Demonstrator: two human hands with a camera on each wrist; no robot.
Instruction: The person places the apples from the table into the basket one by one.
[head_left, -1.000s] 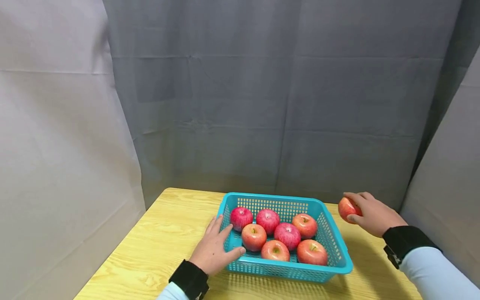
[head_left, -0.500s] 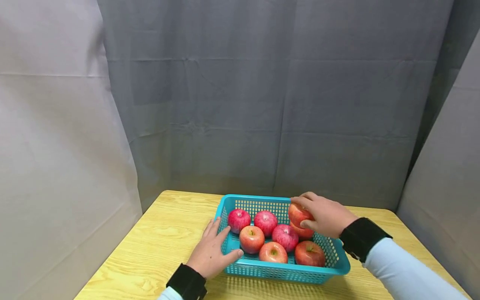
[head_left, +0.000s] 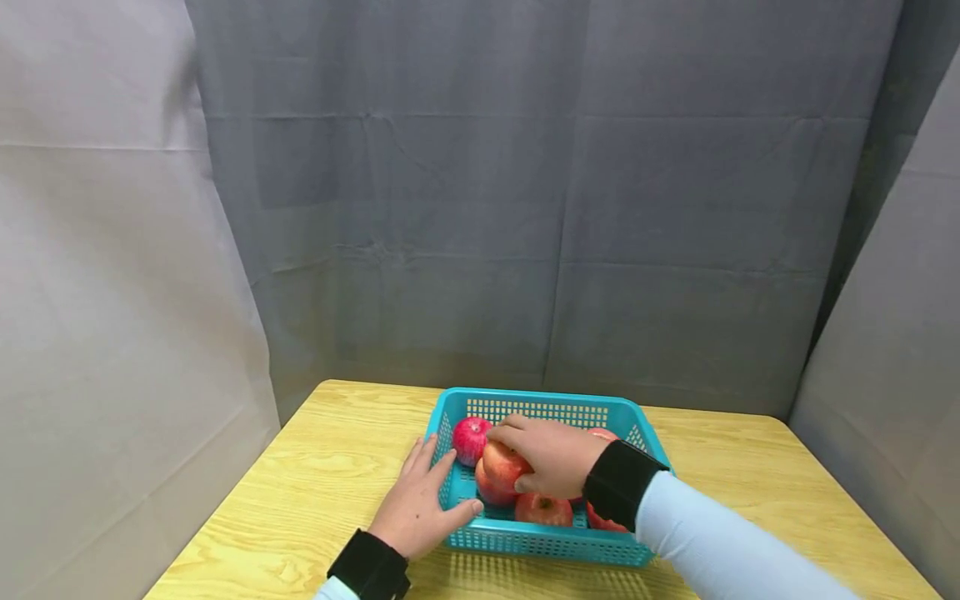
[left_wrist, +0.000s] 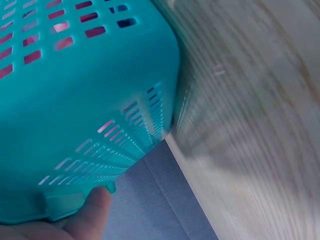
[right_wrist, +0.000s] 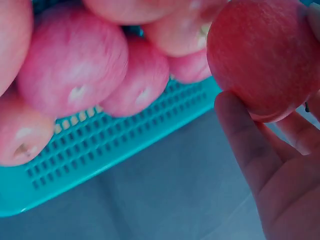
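My right hand grips a red-orange apple above the turquoise plastic basket, fingers and thumb curled round it. The right wrist view shows the held apple raised beside the others. Under it, partly covered, sits another apple. A crimson apple lies by the basket's left wall and a lighter apple near the front. My right hand and forearm hide most of the others. Spread fingers of my left hand rest on the basket's left side; its thumb touches the rim.
The basket stands on a yellow wood-grain table. A grey cloth hangs behind it, with pale cloth panels at both sides. Black bands circle both wrists.
My right hand has carried the apple leftward from beside the basket, across its right part, to above the left-middle apples. My left hand stays at the basket's left side.
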